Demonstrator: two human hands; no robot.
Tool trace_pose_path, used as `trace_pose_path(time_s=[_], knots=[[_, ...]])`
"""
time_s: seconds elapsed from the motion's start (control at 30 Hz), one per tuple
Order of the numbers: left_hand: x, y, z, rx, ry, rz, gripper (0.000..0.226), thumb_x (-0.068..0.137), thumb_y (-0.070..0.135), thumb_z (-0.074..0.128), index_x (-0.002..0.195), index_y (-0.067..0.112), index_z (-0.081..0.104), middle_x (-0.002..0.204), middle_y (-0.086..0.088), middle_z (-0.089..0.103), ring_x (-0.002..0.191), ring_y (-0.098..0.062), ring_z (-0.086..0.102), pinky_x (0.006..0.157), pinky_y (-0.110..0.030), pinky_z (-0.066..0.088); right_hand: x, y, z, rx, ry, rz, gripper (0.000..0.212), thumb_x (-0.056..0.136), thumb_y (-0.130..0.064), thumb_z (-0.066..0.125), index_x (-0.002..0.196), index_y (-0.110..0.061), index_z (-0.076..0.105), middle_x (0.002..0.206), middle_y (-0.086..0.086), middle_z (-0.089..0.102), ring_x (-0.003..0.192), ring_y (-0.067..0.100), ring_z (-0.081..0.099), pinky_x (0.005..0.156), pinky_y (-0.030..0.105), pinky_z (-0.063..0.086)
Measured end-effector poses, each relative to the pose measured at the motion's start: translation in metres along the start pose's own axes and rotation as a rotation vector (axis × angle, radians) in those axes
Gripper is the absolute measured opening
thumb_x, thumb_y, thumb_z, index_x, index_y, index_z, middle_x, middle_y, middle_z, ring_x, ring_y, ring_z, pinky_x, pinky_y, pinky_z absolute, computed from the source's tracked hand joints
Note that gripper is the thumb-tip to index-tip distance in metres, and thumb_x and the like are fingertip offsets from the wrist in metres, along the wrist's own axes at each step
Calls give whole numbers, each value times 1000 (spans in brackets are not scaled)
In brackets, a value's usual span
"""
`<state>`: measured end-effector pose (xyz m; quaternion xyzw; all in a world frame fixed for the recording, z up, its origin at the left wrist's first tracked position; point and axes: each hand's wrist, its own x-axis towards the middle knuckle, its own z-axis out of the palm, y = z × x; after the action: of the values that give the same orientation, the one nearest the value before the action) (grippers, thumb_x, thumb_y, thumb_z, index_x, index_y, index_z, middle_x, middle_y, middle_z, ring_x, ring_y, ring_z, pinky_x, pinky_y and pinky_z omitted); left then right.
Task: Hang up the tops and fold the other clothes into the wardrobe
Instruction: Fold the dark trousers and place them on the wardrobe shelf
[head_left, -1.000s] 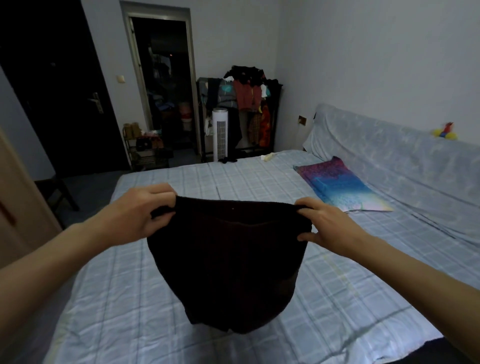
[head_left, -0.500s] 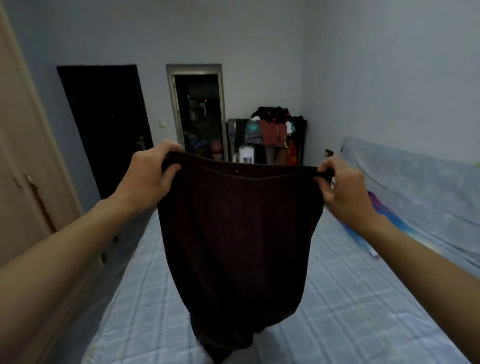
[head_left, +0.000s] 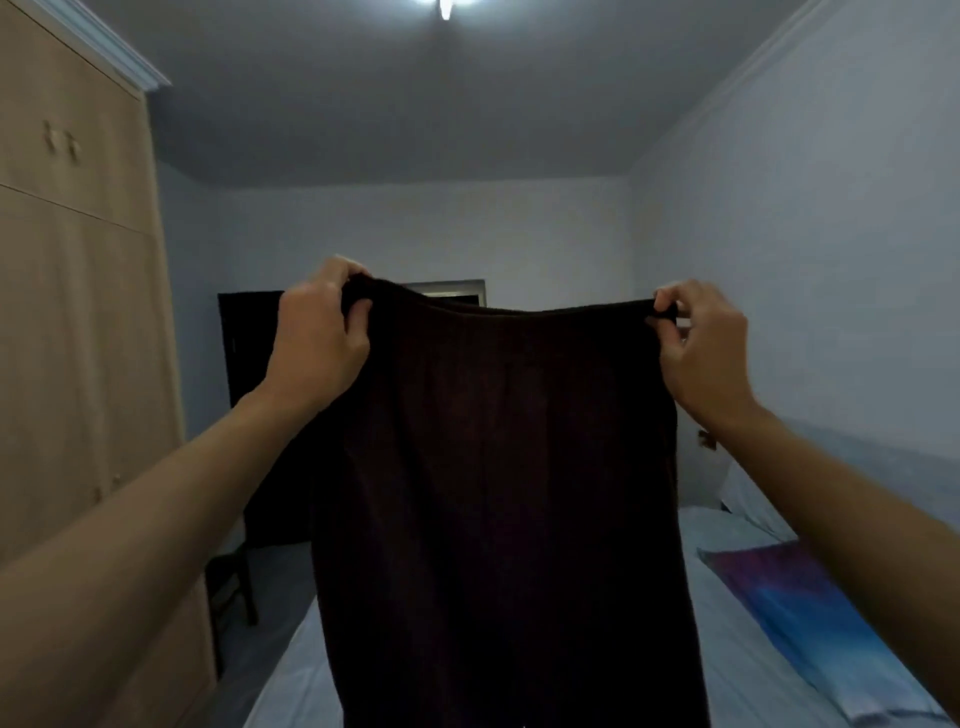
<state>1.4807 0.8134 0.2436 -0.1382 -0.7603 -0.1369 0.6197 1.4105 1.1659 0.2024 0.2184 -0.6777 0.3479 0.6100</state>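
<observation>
A dark brown pair of trousers (head_left: 498, 493) hangs full length in front of me, held by its waistband at about eye height. My left hand (head_left: 317, 343) pinches the waistband's left end and my right hand (head_left: 701, 348) pinches its right end, stretching the band flat between them. The legs drop out of view past the bottom edge. The tall light-wood wardrobe (head_left: 72, 322) stands at the left with its doors shut.
The bed (head_left: 737, 654) with a pale checked sheet lies below and to the right, with a purple and blue pillow (head_left: 810, 613) on it. A dark door (head_left: 249, 364) and a dark chair (head_left: 234, 587) stand behind the trousers at the left. A ceiling lamp (head_left: 445, 6) glows above.
Both hands have lifted the trousers from low over the bed to eye height, and the cloth has unfurled to hang long. My view has tilted up toward the ceiling.
</observation>
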Motion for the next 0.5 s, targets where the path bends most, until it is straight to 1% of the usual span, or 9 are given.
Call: trace_pose_path(time_s=[0.1, 0.17, 0.23, 0.3, 0.37, 0.43, 0.5], knots=[[19, 12, -13, 57, 33, 4, 19, 92, 7, 62, 110, 7, 61, 99, -12, 67, 86, -20, 58, 77, -16, 33, 27, -1, 0, 72, 11, 31, 9, 87, -2, 62, 92, -9, 61, 92, 7, 61, 83, 29, 60, 77, 49, 54], [28, 19, -20, 81, 44, 5, 19, 92, 8, 62, 111, 8, 61, 100, -11, 66, 88, -19, 58, 77, -18, 35, 41, -2, 4, 130, -22, 77, 9, 88, -3, 61, 91, -11, 59, 88, 6, 62, 78, 31, 61, 76, 45, 53], [33, 22, -27, 90, 54, 1, 20, 92, 9, 61, 113, 8, 60, 102, -12, 66, 90, -20, 59, 78, -21, 38, 49, 0, 11, 174, -47, 98, 9, 89, -4, 62, 92, -12, 58, 87, 5, 62, 75, 33, 62, 72, 37, 51], [33, 22, -30, 77, 57, -24, 21, 93, 9, 60, 113, 8, 60, 102, -12, 66, 90, -18, 58, 79, -22, 40, 49, 3, 19, 204, -51, 105, 10, 89, -5, 63, 91, -13, 58, 89, 8, 64, 72, 32, 62, 66, 25, 47], [30, 19, -27, 81, 38, -49, 20, 93, 9, 60, 114, 8, 59, 102, -11, 66, 91, -19, 59, 80, -24, 42, 45, 7, 30, 235, -59, 114, 13, 89, -4, 63, 89, -16, 56, 86, 12, 64, 62, 25, 60, 54, 13, 39], [24, 14, -21, 104, 3, -65, 20, 93, 8, 60, 113, 7, 59, 102, -11, 66, 92, -21, 60, 81, -25, 43, 34, 13, 44, 259, -97, 149, 18, 90, -4, 62, 87, -20, 53, 75, 8, 60, 49, 11, 52, 45, 9, 34], [17, 6, -10, 122, -22, -70, 19, 93, 7, 61, 112, 6, 60, 101, -13, 66, 91, -23, 60, 79, -25, 42, 22, 23, 61, 260, -135, 205, 19, 90, -5, 63, 86, -21, 53, 68, 2, 55, 45, 3, 47, 45, 8, 33]])
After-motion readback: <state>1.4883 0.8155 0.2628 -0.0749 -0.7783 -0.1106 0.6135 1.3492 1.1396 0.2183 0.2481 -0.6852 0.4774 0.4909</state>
